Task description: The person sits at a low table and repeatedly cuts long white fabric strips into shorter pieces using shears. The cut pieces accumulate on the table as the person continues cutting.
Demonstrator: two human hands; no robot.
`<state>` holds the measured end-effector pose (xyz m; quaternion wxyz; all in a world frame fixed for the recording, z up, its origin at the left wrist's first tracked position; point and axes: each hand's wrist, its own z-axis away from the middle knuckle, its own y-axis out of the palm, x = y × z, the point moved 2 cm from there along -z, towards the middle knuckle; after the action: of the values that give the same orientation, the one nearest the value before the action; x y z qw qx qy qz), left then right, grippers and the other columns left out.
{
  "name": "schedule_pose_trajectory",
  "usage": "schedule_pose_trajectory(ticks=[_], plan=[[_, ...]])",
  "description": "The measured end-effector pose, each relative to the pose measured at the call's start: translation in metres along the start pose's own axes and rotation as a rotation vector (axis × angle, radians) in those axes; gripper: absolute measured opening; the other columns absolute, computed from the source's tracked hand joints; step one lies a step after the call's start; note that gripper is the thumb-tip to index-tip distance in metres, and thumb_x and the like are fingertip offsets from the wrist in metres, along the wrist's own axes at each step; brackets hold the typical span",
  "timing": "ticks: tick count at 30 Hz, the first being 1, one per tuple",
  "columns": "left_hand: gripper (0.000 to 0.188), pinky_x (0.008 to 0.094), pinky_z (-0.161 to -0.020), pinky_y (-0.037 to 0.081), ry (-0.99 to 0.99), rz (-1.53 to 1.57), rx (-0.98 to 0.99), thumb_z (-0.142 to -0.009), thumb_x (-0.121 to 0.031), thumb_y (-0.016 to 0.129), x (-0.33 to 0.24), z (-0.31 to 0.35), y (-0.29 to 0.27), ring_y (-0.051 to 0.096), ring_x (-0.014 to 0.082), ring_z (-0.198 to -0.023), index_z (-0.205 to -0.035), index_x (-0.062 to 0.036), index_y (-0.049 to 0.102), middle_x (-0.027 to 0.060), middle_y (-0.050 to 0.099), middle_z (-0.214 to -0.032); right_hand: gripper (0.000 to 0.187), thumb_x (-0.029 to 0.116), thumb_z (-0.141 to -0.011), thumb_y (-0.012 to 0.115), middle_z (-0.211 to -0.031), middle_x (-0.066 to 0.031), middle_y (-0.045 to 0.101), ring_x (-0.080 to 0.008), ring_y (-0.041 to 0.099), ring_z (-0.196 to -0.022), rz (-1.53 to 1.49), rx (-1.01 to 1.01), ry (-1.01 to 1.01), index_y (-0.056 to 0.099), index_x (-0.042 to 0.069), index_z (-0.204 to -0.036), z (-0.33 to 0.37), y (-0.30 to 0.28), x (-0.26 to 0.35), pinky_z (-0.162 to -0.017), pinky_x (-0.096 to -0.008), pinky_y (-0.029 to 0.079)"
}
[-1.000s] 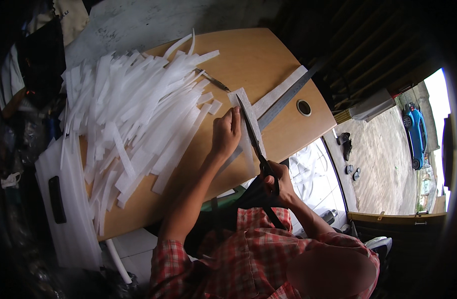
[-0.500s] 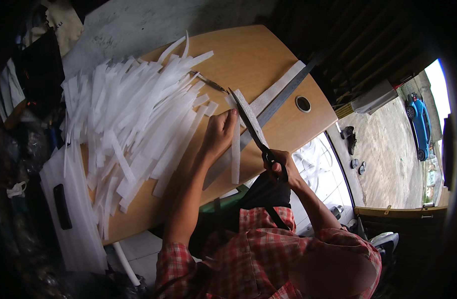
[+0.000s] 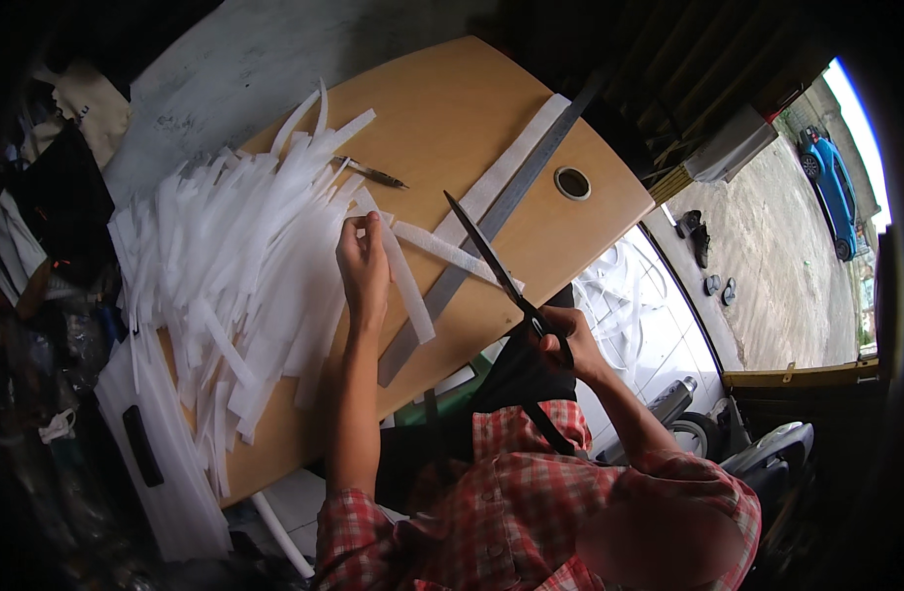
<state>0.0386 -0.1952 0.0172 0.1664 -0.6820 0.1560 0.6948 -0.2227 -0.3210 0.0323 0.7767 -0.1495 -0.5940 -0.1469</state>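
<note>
My left hand (image 3: 364, 268) pinches a cut white fabric strip (image 3: 406, 288) and holds it over the wooden table (image 3: 452, 108), next to the big heap of white strips (image 3: 235, 276). My right hand (image 3: 570, 340) grips the handles of long black scissors (image 3: 493, 261) whose closed blades point up and away over the table. A second white strip (image 3: 452, 251) lies under the blades. I wear a red plaid shirt.
A long metal ruler (image 3: 501, 207) lies on a long white strip across the table. A pen (image 3: 373, 174) rests near the heap. The table has a round cable hole (image 3: 572, 182). Black bags and clutter stand at left; a scooter (image 3: 767, 453) is at lower right.
My left hand has carried a freshly cut strip leftward to the heap. The scissors have lifted clear of the fabric and now point further up the table.
</note>
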Motion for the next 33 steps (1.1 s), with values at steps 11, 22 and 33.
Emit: schedule_pose_trajectory(ticks=[11, 22, 33], plan=[[0.021, 0.0502, -0.097, 0.036, 0.433, -0.736, -0.001, -0.088, 0.000, 0.057, 0.011, 0.016, 0.004, 0.039, 0.0358, -0.129, -0.107, -0.0092, 0.058, 0.0137, 0.046, -0.131, 0.070, 0.070, -0.068, 0.074, -0.053, 0.0045, 0.047, -0.0053, 0.047, -0.043, -0.074, -0.123, -0.020, 0.056, 0.003, -0.074, 0.014, -0.042, -0.039, -0.039, -0.0228, 0.032], [0.046, 0.0670, -0.113, 0.012, 0.817, -1.275, 0.575, -0.078, 0.007, 0.058, -0.023, 0.013, 0.000, 0.013, 0.0358, -0.148, -0.120, -0.0097, 0.065, 0.0071, 0.032, -0.155, 0.072, 0.073, -0.067, 0.073, -0.056, 0.0055, 0.047, -0.0039, 0.047, -0.046, -0.126, -0.118, -0.018, 0.056, 0.004, -0.075, 0.007, -0.041, -0.048, -0.041, -0.0215, 0.032], [0.024, 0.0495, -0.100, 0.029, 0.685, -1.166, 0.658, -0.074, -0.008, 0.066, -0.020, 0.015, -0.002, 0.049, 0.0254, -0.109, -0.097, -0.0057, 0.062, 0.0070, 0.060, -0.099, 0.077, 0.079, -0.069, 0.065, -0.052, 0.0045, 0.045, -0.0048, 0.042, -0.037, -0.028, -0.148, -0.054, 0.056, 0.003, -0.076, 0.002, -0.049, -0.053, -0.035, -0.0208, 0.029]])
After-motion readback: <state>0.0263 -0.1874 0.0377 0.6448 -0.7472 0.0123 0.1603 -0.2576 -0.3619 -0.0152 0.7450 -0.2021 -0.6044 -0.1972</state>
